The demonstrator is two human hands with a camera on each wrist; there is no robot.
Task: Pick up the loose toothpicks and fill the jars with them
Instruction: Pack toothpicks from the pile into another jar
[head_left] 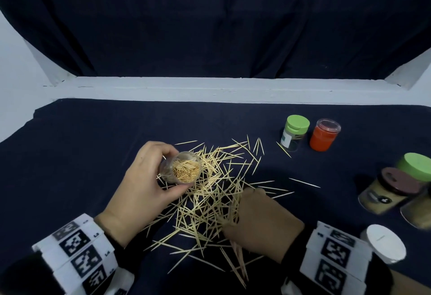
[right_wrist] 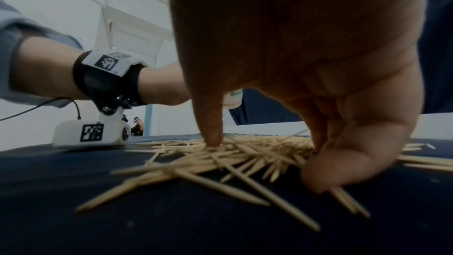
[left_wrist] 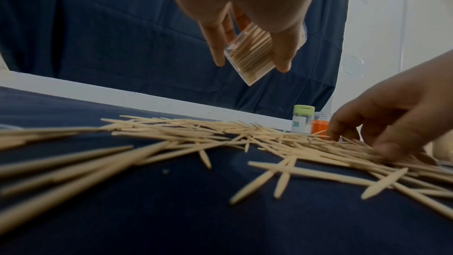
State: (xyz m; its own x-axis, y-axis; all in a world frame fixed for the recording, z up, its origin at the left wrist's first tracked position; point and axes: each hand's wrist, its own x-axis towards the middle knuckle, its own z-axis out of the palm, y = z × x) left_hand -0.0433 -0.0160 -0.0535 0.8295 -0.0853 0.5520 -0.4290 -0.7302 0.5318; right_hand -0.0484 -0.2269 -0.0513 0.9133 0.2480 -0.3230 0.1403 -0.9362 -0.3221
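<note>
head view high above, looking down toward 12 o'clock, both wrist views low over the dark cloth [head_left: 93, 143], facing the toothpick pile [left_wrist: 220, 135] close up, which all three views share

This looks like a recording lab or studio rather than a home. A dark cloth [head_left: 93, 154] covers the table, a matching curtain [head_left: 210, 26] hangs behind it, and white walls [right_wrist: 61, 7] rise around. Both wrists wear bands [head_left: 77, 255] with printed markers, one carrying a wired camera [right_wrist: 90, 133].
</note>
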